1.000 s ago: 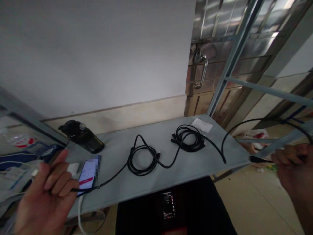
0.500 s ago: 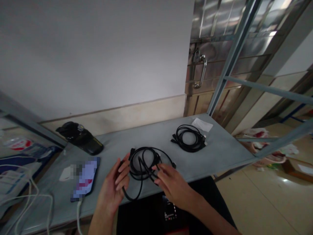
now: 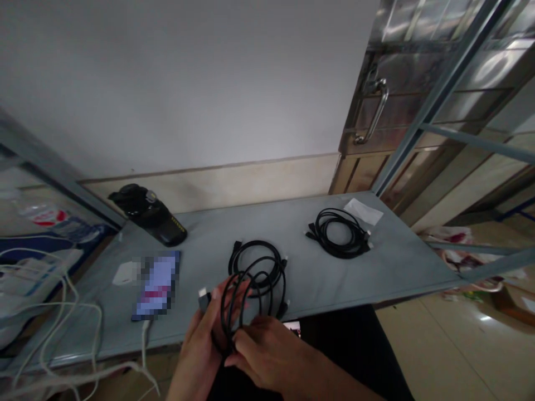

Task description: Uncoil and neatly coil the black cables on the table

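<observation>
My left hand (image 3: pixel 204 334) is closed around a looped black cable (image 3: pixel 228 334). Its silver-tipped plug (image 3: pixel 204 299) sticks up beside the thumb. My right hand (image 3: pixel 271 351) pinches the same loops from the right, over the table's front edge. Just beyond them, another black cable coil (image 3: pixel 273 273) lies on the grey table (image 3: pixel 292 228), partly overlapped by the raised loops. Farther right rests a third coiled black cable (image 3: pixel 349 250) with its plugs showing.
A black bottle (image 3: pixel 150 217) lies tilted at the back left. In front of it are a phone (image 3: pixel 156 287) with a white cord (image 3: pixel 144 340) and a white tag (image 3: pixel 125 273). White paper (image 3: pixel 363 211) sits at the far right, near the metal frame (image 3: pixel 443 83).
The cable has been gathered into larger loops between my hands. My right hand has come left and down, close to my left. The view has shifted slightly.
</observation>
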Demonstrator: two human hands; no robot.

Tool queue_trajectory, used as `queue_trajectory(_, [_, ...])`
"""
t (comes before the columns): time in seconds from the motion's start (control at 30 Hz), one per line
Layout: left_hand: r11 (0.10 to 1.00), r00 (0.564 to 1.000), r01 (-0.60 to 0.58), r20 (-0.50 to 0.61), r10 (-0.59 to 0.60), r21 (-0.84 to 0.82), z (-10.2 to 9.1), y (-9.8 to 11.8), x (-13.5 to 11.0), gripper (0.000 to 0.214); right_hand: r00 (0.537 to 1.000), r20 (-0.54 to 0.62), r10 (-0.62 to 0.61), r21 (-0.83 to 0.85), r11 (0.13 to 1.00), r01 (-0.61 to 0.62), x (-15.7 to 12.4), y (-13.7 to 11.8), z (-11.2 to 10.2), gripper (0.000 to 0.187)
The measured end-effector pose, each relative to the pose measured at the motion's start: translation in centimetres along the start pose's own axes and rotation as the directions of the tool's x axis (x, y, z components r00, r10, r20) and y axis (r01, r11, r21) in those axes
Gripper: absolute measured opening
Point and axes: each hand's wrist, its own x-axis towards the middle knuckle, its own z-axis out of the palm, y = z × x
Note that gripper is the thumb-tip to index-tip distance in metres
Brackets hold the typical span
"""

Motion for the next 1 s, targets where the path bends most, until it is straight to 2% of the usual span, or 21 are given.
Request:
queue_trajectory(0.1, [0.998, 0.993, 0.005, 0.114, -0.011, 0.056, 1.4, 1.3, -0.2, 0.081, 0.999, 0.042, -0.024, -0.05, 0.998, 0.026, 0.5, 0.6, -0.6, 0.046])
queue_trajectory(0.2, [0.999, 0.965, -0.046, 0.257, 0.048, -0.013, 3.3, 3.3, 1.3, 0.075, 0.997, -0.001, -0.072, -0.089, 0.993, 0.072, 1.7, 2.5, -3.0, 0.045])
queue_trajectory(0.3, [0.989, 0.905, -0.038, 0.415, 0.095, -0.143, 5.6, 5.1, 4.9, 0.062, 0.994, -0.067, -0.085, -0.17, 0.983, 0.073, 3.8, 5.9, -5.8, 0.051])
queue_trajectory(0.37, [0.987, 0.882, -0.045, 0.458, 0.112, -0.156, 6.9, 5.7, 8.2, 0.06, 0.994, -0.088, -0.067, -0.211, 0.976, 0.047, 5.5, 8.7, -7.2, 0.059])
queue_trajectory(0.5, [0.982, 0.898, -0.188, 0.404, 0.175, -0.007, 8.3, 5.0, 14.3, 0.07, 0.996, -0.07, -0.062, -0.262, 0.964, 0.042, 7.8, 14.3, -7.4, 0.072])
queue_trajectory(0.6, [0.959, 0.911, -0.265, 0.352, 0.216, 0.099, 8.0, 3.4, 16.8, 0.083, 0.997, -0.05, -0.065, -0.288, 0.956, 0.048, 8.1, 16.8, -6.2, 0.075])
queue_trajectory(0.67, [0.938, 0.909, -0.315, 0.333, 0.252, 0.148, 7.5, 2.4, 17.5, 0.085, 0.995, -0.088, -0.049, -0.256, 0.966, 0.025, 7.6, 17.7, -5.5, 0.078])
queue_trajectory(0.8, [0.887, 0.896, -0.413, 0.266, 0.356, 0.206, 6.9, 1.7, 17.7, 0.075, 0.986, -0.165, 0.016, -0.092, 0.995, -0.032, 6.6, 18.6, -5.0, 0.078])
queue_trajectory(1.0, [0.875, 0.911, -0.398, 0.232, 0.341, 0.275, 7.1, 2.0, 17.8, 0.076, 0.989, -0.148, 0.031, 0.01, 1.0, -0.03, 6.2, 19.0, -5.3, 0.08])
